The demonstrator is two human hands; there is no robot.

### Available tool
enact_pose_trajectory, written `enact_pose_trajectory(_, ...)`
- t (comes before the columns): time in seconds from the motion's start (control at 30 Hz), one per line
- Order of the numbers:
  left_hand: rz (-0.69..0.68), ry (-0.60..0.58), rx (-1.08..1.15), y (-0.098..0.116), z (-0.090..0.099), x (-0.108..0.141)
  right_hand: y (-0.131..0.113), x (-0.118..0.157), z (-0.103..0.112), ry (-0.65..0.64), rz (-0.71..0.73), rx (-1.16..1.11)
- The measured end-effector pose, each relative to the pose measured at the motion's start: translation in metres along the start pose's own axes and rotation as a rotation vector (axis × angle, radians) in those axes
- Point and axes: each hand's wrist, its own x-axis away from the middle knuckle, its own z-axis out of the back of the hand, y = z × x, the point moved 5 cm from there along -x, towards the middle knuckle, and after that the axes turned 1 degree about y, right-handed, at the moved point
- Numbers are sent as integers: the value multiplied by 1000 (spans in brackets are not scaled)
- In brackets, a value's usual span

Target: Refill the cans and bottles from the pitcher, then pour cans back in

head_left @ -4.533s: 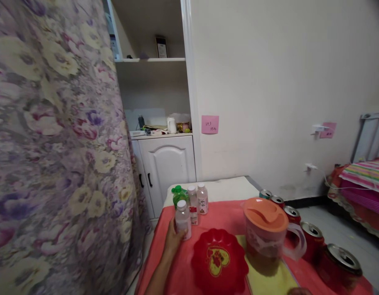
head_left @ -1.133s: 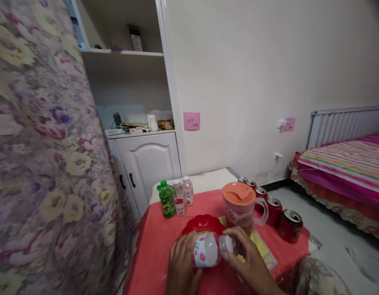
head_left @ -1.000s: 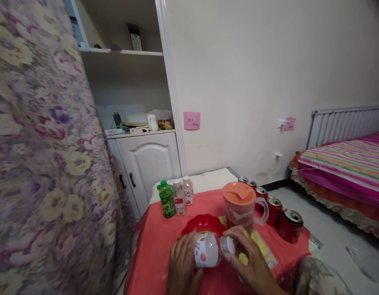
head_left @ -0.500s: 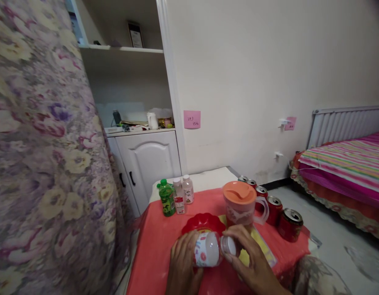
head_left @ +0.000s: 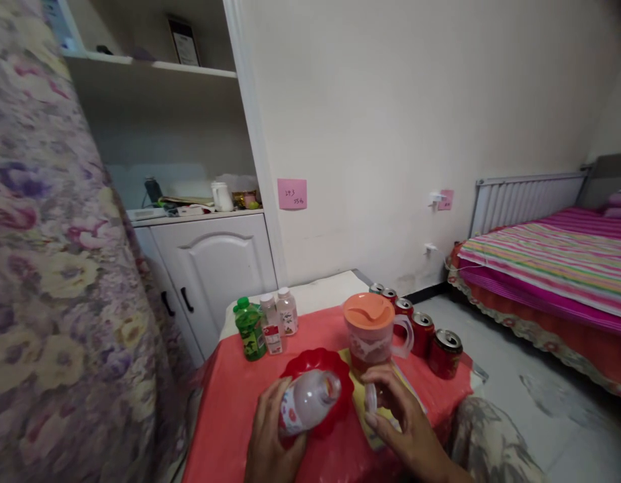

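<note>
L. hand (head_left: 272,433): fingers and thumb curled round the body of the held bottle (head_left: 310,402), grip closed on it. Bottle is clear w/ a floral label, tilted well over, neck pointing to the R. and slightly up, mouth uncapped. Position: above the scalloped red dish (head_left: 343,374), partly hiding it; contact w/ dish cannot be told.

R. hand (head_left: 403,422): thumb and forefinger pinched on the small whitish cap (head_left: 371,398), cap on edge, apart from the bottle mouth. Remaining fingers loosely bent (partly hidden behind the forefinger).

Table surface: red cover (head_left: 217,429) over most of it, pale cloth (head_left: 330,288) showing at far end. Yellow sheet (head_left: 359,399) lies R. of dish, running beneath the pitcher (head_left: 369,342). Pitcher upright, orange lid (head_left: 369,310) on, handle facing R.

L. of pitcher, far side of dish: green bottle (head_left: 250,332), slim clear bottle (head_left: 272,329) and wider clear bottle (head_left: 287,314), all upright, capped, close together. R. of pitcher: row of cans (head_left: 446,355), approx. five, upright, mostly red; nearest has its top opened.

Surroundings: white cabinet (head_left: 219,275) and floral curtain (head_left: 53,268) to L., bed (head_left: 552,255) w/ striped cover to R., pink note (head_left: 292,194) on wall.
</note>
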Motion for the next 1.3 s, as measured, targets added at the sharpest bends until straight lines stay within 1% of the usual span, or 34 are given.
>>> enact_pose_trajectory(0.07,151,40,113,-6,4,-3,26,9,10,43,-144,-58)
enact_pose_trajectory(0.13,304,45,245,-12,4,-4,54,18,25,74,-253,-71)
enact_pose_trajectory(0.2,449,30,394,-17,3,-3,80,25,48,162,-332,-49)
enact_pose_trajectory(0.23,503,19,469,-19,1,-2,92,28,60,202,-364,-30)
enact_pose_trajectory(0.27,542,11,537,-19,-1,-2,103,29,73,276,-378,-4)
enact_pose_trajectory(0.3,564,9,591,-19,-2,-1,111,30,84,334,-371,23)
enact_pose_trajectory(0.37,584,3,646,-19,-4,-2,127,30,99,408,-353,92)
enact_pose_trajectory(0.43,600,14,638,-19,-5,-2,140,29,106,431,-364,184)
enact_pose_trajectory(0.57,627,28,594,-22,-9,0,159,30,109,457,-423,351)
enact_pose_trajectory(0.7,590,72,566,-19,-11,1,166,32,107,476,-405,383)
enact_pose_trajectory(0.83,578,75,576,-15,-13,0,169,33,107,458,-362,347)
enact_pose_trajectory(0.93,575,74,569,-17,-13,-1,168,33,109,438,-324,341)
enact_pose_trajectory(1.03,572,39,567,-22,-14,-2,159,36,112,460,-300,356)
enact_pose_trajectory(1.1,571,29,569,-24,-14,-2,142,37,114,511,-269,357)
enact_pose_trajectory(1.13,570,39,571,-24,-14,-2,129,38,113,540,-243,344)
enact_pose_trajectory(1.2,568,78,577,-23,-14,-2,98,36,107,549,-211,284)
enact_pose_trajectory(1.3,559,131,593,-20,-14,-3,42,21,86,433,-182,146)
